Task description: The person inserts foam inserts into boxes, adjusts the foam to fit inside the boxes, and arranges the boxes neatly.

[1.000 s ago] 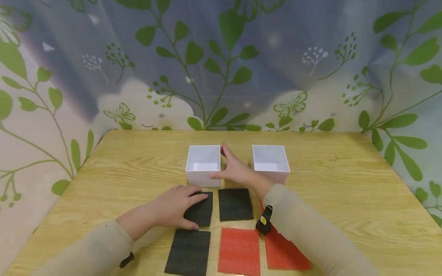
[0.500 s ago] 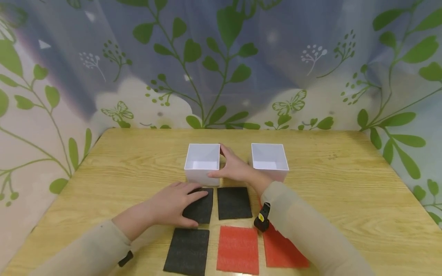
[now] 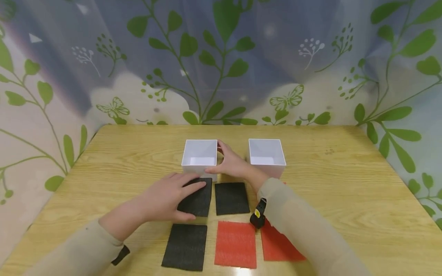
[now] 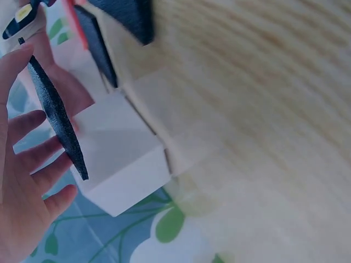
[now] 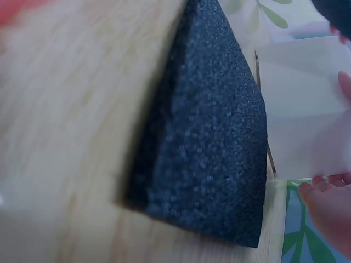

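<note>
My left hand point(image 3: 159, 197) pinches a black foam square point(image 3: 198, 199) between thumb and fingers, close in front of the left white box point(image 3: 200, 171). In the left wrist view the foam square point(image 4: 57, 115) shows nearly edge-on, slightly bowed, beside the white box point(image 4: 123, 153). My right hand point(image 3: 235, 165) grips the right side of that same box, thumb at the front and fingers toward the back. The box is open at the top, and its visible inside is bare white.
A second white open-topped box point(image 3: 267, 170) stands to the right. Another black square point(image 3: 232, 198) lies before the boxes. Nearer are one more black square point(image 3: 184, 247), a red square point(image 3: 236, 244) and a red piece point(image 3: 281, 243) partly under my right sleeve. A patterned curtain point(image 3: 221, 76) hangs behind.
My left hand has raised the black foam square off the table and shifted it slightly toward the left box. My right hand keeps its grip on the box. The head view has tilted slightly.
</note>
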Action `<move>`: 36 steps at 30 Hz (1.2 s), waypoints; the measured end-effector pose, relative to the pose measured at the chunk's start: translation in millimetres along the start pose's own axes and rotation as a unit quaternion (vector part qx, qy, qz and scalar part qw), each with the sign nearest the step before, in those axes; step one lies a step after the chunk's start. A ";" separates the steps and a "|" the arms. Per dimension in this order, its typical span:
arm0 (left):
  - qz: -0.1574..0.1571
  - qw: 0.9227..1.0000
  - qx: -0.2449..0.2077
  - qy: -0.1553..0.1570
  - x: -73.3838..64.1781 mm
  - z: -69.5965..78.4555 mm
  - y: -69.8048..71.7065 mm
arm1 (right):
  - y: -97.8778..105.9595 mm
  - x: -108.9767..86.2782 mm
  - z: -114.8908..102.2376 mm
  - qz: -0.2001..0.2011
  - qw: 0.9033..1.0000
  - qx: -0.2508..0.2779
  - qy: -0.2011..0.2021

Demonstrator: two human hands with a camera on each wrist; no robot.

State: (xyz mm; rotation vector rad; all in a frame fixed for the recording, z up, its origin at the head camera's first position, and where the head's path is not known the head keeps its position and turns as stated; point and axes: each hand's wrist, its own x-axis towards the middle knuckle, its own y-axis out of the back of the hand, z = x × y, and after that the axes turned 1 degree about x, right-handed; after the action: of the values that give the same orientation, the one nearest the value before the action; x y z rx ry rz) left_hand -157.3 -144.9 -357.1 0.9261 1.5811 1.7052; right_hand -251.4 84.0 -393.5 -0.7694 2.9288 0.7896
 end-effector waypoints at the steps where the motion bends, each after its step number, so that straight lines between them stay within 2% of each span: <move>1: 0.003 1.000 0.002 -0.001 0.5 -0.2 2.0 | 0.4 0.0 -0.2 -0.001 1.000 -0.001 -0.001; 6: 0.018 1.000 0.007 -0.001 2.8 -3.3 14.6 | 1.2 -1.1 -0.9 -0.002 1.000 0.003 -0.008; 14: 0.004 1.000 0.021 0.017 8.0 -16.1 27.4 | 0.4 -0.5 -1.6 -0.002 1.000 0.010 -0.002; 24: 0.006 0.999 0.032 0.026 31.4 -34.9 27.2 | 0.5 -1.1 -1.0 -0.005 0.999 0.041 0.008; 28: 0.009 0.999 0.036 0.035 36.0 -40.2 28.8 | -0.7 0.4 -1.5 -0.005 0.999 0.044 0.015; 36: -0.005 0.998 0.026 0.050 44.3 -46.9 33.1 | -0.9 0.2 -3.0 -0.002 0.999 0.046 0.028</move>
State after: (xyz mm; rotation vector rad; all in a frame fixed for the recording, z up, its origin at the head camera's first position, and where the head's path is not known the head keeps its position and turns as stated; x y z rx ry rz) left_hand -220.4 -137.0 -322.3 0.8698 1.6998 1.7340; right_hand -250.8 81.8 -391.4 -0.8013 2.9868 0.6385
